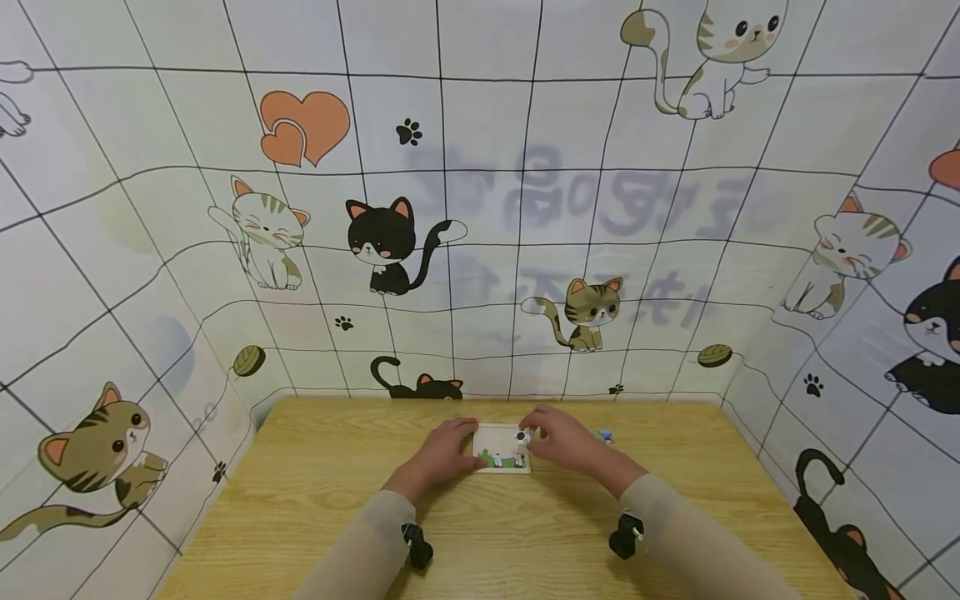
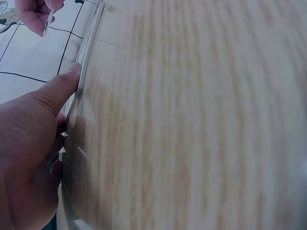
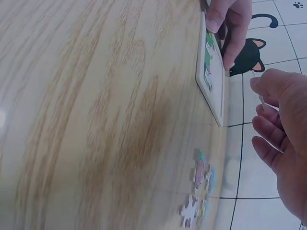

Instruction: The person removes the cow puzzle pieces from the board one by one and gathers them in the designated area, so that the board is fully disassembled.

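A small jigsaw puzzle board with a pale frame lies on the table; along its near side are filled-in green and white pieces. My left hand holds the board by its left side, thumb at the near corner and fingers at the far one. Over the board's right part, my right hand pinches a puzzle piece with a black-and-white print between thumb and fingertips. In the right wrist view that piece appears as a thin edge, apart from the board.
Several loose puzzle pieces lie right of the board, close to the right hand. One loose piece shows a plain pale face. The wooden table meets a cat-print cloth wall at its far edge.
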Tool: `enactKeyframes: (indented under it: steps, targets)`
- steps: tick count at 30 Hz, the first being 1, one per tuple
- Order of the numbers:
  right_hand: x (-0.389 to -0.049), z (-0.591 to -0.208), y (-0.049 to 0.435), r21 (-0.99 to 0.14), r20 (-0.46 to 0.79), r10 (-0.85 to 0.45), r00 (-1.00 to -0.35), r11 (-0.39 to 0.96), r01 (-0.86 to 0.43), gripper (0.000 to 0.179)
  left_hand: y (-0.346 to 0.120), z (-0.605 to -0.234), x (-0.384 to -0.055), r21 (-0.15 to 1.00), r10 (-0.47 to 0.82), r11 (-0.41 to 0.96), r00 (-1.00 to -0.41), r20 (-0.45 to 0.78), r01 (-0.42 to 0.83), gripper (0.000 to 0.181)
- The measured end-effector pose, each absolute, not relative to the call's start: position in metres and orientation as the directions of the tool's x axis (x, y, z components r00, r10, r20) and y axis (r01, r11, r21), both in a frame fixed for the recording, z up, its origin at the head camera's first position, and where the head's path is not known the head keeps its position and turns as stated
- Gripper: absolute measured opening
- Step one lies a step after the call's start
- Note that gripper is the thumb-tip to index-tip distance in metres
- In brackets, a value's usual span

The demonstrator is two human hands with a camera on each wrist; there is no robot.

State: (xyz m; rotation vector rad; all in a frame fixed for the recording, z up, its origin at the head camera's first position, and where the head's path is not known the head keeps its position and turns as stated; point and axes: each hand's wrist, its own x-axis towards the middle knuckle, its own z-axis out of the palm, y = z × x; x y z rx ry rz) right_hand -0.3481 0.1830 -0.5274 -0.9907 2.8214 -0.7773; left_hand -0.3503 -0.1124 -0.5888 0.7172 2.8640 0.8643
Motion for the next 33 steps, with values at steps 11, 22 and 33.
enactKeyframes:
  steps: [11,22,33]
  targets:
    - [-0.343,-0.518,0.21,-0.477,0.167,-0.598,-0.784,0.646,-0.596,0.029,-0.112,-0.592,-0.351,0.536,0.449,0.736,-0.891,0.068,0.412,0.081]
    - [-0.339,-0.51,0.235,-0.463,0.22,-0.593,-0.774,0.635,-0.618,0.031,-0.112,-0.591,-0.351,0.52,0.448,0.747,-0.891,0.066,0.414,0.081]
    - [-0.335,-0.506,0.256,-0.476,0.224,-0.568,-0.792,0.645,-0.598,0.032,-0.113,-0.592,-0.348,0.542,0.457,0.718,-0.883,0.105,0.436,0.081]
